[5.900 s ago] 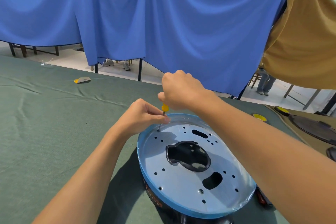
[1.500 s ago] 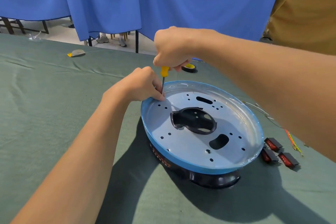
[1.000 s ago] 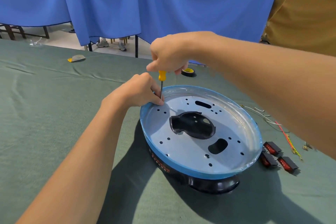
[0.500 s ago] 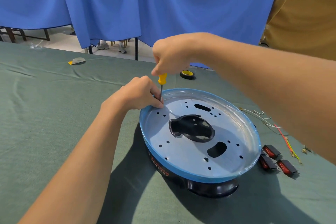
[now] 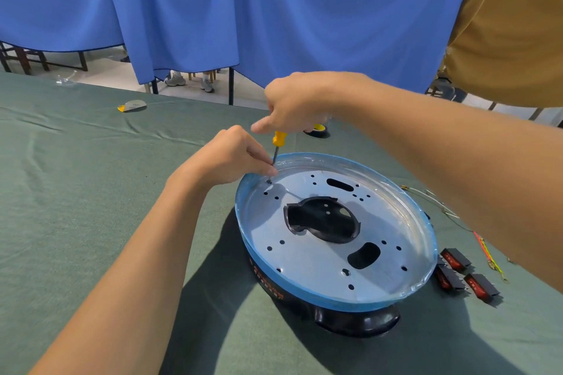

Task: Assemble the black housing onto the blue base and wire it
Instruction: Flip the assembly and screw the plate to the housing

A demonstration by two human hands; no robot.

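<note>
The blue base [image 5: 304,294] lies in the lower centre-right of the frame on the green table cloth [image 5: 76,192]. It is a round, blue-rimmed plate with a pale metal face, small drilled holes, two slots and a large central opening. The black housing [image 5: 356,321] sits directly beneath the base. It protrudes under the near rim and is visible through the central opening.

The right hand [image 5: 295,103] is closed around the yellow handle of the screwdriver [image 5: 276,146], above the far left edge of the base. The screwdriver stands nearly upright. Its tip meets the metal face at a hole just inside the far left rim.

The left hand [image 5: 231,155] is curled, with its fingertips [image 5: 272,171] pinching the lower shaft of the screwdriver just above the tip. Whether a screw is under the tip cannot be determined.

Three black rocker switches with red faces [image 5: 455,259] lie on the cloth just right of the base. Loose wires [image 5: 487,253] run beside them toward the right edge. A tape roll [image 5: 316,129] lies behind the right hand. A small grey and yellow item [image 5: 131,106] lies in the upper left area of the cloth. A blue curtain [image 5: 274,9] fills the top of the frame.
</note>
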